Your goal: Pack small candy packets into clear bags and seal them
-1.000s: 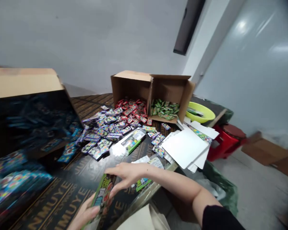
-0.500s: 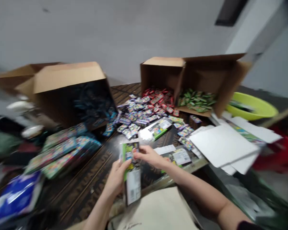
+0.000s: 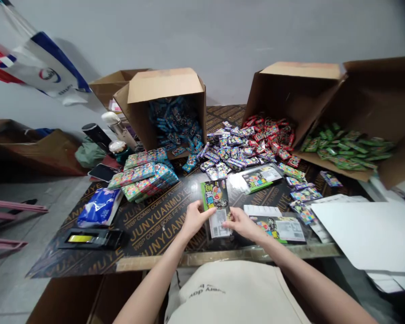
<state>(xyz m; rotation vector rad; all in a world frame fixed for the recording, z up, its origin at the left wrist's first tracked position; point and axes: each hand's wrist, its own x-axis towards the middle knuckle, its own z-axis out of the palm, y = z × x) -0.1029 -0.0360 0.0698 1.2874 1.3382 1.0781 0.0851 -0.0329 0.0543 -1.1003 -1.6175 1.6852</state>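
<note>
Between my hands is a printed packet (image 3: 218, 198), black and green with a pale label on its lower part. My left hand (image 3: 197, 219) grips its left edge, thumb across the front. At the lower right edge, my right hand (image 3: 241, 222) pinches it. A similar packet (image 3: 278, 228) lies just right of my right hand, by a white strip of paper (image 3: 261, 210). Another packet (image 3: 261, 178) lies farther back on the dark table (image 3: 155, 229). Small purple sachets (image 3: 234, 146) are heaped behind my hands.
Tipped cartons hold blue sachets (image 3: 175, 119), red sachets (image 3: 270, 132) and green sachets (image 3: 349, 146). Stacked patterned packs (image 3: 148, 175), a blue pouch (image 3: 99, 207) and a tape dispenser (image 3: 91, 238) occupy the left. White sheets (image 3: 367, 229) overhang the right front edge.
My view has swung left, bringing the tape dispenser and hanging bag into sight. The packet stays in both hands; my right hand has shifted from its upper part to its lower right edge.
</note>
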